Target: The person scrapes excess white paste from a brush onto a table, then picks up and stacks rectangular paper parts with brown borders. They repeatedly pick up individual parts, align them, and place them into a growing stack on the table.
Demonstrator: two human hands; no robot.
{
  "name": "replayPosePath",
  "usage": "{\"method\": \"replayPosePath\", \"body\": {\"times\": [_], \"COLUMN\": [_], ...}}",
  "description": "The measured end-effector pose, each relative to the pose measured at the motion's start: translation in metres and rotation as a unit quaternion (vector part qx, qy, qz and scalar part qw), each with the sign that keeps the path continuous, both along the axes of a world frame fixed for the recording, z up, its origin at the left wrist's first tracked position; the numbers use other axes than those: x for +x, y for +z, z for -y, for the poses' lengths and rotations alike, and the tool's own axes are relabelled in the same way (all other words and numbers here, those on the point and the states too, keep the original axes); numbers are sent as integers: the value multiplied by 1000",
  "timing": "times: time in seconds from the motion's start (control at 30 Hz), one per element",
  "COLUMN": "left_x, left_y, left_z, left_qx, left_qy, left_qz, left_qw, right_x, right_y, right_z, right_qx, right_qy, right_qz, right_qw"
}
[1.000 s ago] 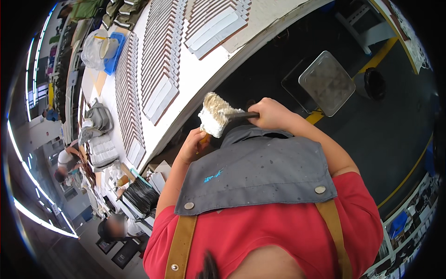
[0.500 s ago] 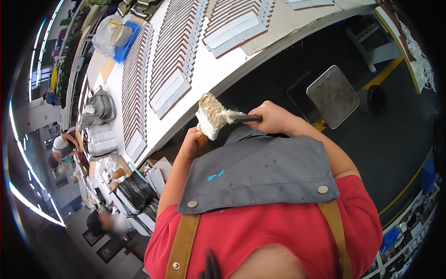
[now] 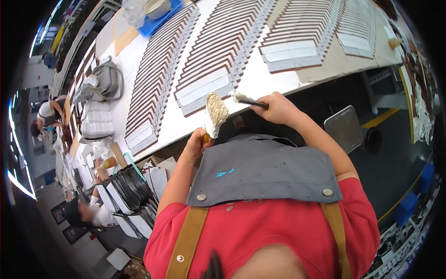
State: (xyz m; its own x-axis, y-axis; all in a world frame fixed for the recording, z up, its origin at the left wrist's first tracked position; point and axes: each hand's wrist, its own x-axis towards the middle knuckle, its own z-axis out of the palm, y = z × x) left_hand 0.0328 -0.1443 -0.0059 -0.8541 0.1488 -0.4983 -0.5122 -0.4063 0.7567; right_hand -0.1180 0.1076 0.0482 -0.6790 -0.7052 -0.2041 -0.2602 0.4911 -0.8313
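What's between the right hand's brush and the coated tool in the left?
Nothing: in the head view, a bare gap separates the brush from the coated tool, with white tabletop showing behind it.

Coated tool (image 3: 216, 114): orange-yellow handle gripped in the left hand (image 3: 195, 145); broad head covered in thick white and cream paste, extending away from the body. Brush (image 3: 253, 102): dark handle gripped in the right hand (image 3: 278, 109), whitish bristles pointing left, near the coated head, not touching it.
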Motion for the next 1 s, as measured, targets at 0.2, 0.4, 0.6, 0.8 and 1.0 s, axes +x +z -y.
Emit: {"method": "replayPosePath", "body": {"times": [0.2,0.4,0.6,0.8,1.0], "left_x": [-17,-30,-37,-46,-55], "left_y": [2,1,-6,-10,-23], "left_z": [63,119,161,190,208], "left_qx": [2,12,-12,28,25], "left_qy": [22,1,17,20,28], "left_qz": [-2,-30,-42,-36,-40], "left_qw": [1000,999,999,999,998], "right_x": [-11,-43,-62,-65,-93], "right_y": [1,-2,4,-9,9], "right_z": [79,150,189,232,252], "right_qx": [-2,41,56,41,126], "right_qy": [107,56,62,118,48], "right_qz": [-19,-43,29,-2,34], "right_qw": [994,997,996,992,990]}}
